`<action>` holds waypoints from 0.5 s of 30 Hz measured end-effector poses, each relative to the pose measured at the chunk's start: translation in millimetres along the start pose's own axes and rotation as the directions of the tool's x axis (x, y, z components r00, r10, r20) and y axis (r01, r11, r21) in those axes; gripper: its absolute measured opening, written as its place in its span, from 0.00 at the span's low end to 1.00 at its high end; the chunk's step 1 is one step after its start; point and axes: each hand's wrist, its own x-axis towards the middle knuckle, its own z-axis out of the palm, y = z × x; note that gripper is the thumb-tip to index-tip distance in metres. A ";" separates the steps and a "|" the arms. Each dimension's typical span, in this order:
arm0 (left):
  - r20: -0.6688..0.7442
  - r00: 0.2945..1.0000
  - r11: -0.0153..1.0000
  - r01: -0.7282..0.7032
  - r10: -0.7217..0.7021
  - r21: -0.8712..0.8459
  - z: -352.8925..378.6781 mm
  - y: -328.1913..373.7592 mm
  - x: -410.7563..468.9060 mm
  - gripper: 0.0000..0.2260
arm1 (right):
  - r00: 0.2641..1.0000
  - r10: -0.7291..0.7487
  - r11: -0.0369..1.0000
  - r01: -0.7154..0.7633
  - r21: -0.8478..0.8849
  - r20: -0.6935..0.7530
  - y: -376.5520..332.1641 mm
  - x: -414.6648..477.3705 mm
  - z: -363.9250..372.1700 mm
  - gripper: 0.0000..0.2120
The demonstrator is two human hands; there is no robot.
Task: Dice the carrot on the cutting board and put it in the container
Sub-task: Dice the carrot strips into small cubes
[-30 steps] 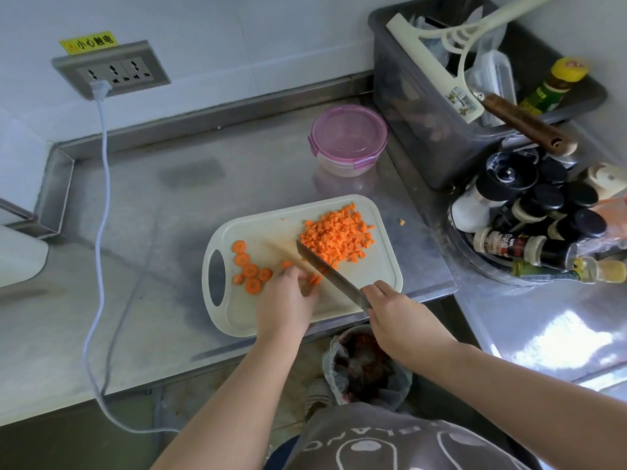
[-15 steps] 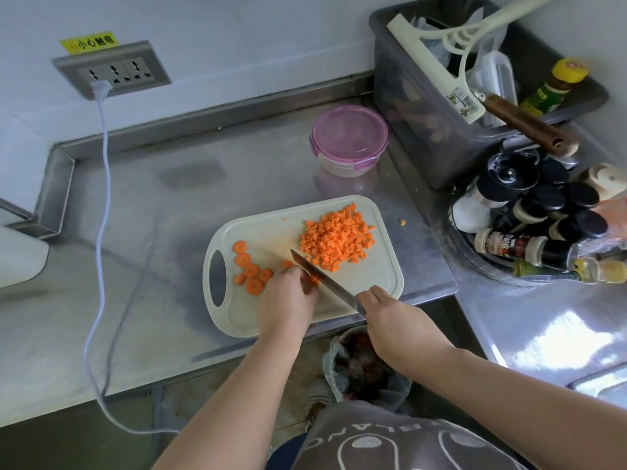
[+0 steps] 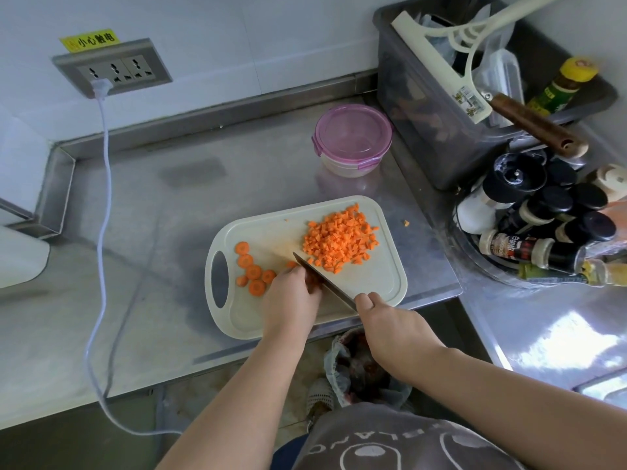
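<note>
**Orange Dice: Cutting Stage in Progress**

Orange diced pile (image 3: 339,240) sits at 2 o'clock on the cutting board (image 3: 271,225); uncut carrot rounds (image 3: 252,271) lie at 9 o'clock. Left hand (image 3: 291,300), fingers curled, pins a mostly hidden carrot piece (image 3: 291,264) beside the knife (image 3: 325,281). Right hand (image 3: 390,323) wraps the knife handle.

Judged step: dicing, well advanced. Next: feed the rounds under the blade, fingertips tucked.

Container (image 3: 353,140), at 12 o'clock beyond the board, is lidded; unclip it before transfer.

Wall label (image 3: 90,40) reads "小心触电". Spice bottle (image 3: 509,249) appears to read "白胡椒".

Curled left grip (image 3: 291,300) sits beside clenched right grip (image 3: 390,329).
</note>
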 end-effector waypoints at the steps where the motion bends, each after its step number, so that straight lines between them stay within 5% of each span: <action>1: -0.001 1.000 1.000 -0.005 0.005 0.000 -0.1 0.2 0.1 0.06 | 1.000 -0.002 1.000 0.002 0.016 0.005 0.3 1.0 -0.9 0.20; 7: -0.004 0.997 0.994 -0.080 0.081 0.072 -1.7 1.0 3.3 0.06 | 1.000 -0.013 0.997 0.015 0.075 -0.021 10.4 4.9 -7.0 0.18; 15: 0.047 0.985 0.965 -0.174 0.168 0.196 1.7 12.9 22.9 0.08 | 0.951 -0.084 0.996 0.088 -0.002 -0.296 35.0 6.1 -19.0 0.21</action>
